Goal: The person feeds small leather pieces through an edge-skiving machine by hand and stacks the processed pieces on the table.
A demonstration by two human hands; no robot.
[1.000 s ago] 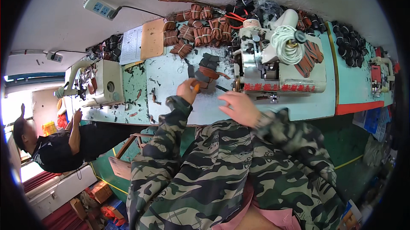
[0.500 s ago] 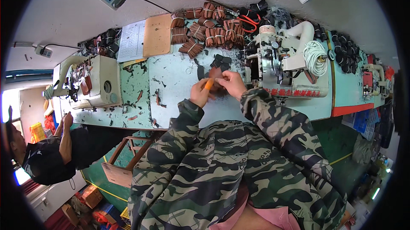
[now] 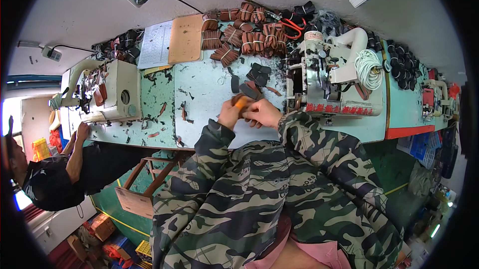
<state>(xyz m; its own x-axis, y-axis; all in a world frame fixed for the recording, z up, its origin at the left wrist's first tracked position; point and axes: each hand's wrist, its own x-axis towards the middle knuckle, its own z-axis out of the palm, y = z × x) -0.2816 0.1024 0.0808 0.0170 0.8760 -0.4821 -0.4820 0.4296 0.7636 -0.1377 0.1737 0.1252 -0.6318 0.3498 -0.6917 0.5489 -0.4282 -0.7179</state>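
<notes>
My left hand (image 3: pixel 229 113) and my right hand (image 3: pixel 267 113) meet over the pale worktable (image 3: pixel 199 132), fingers closed and pressed together. An orange band (image 3: pixel 242 103) is wrapped on a finger of my left hand. Whatever lies between the fingertips is too covered and blurred to make out. Just beyond the fingers are dark, rounded strips (image 3: pixel 248 91) with a brown piece among them. A small pile of black pieces (image 3: pixel 258 73) and a single dark piece (image 3: pixel 234 84) lie a little farther off.
Tied bundles of brown strips (image 3: pixel 224 55) fill the back, with red-handled scissors (image 3: pixel 294 28) beside them. A sewing-type machine (image 3: pixel 339 77) with white cord stands right; another machine (image 3: pixel 117 92) stands left. A person in black (image 3: pixel 55 179) works at the far left.
Both hands have drawn slightly nearer to me and lower. The brown piece that showed at my fingertips is no longer clearly seen there, and dark strips now show beyond them.
</notes>
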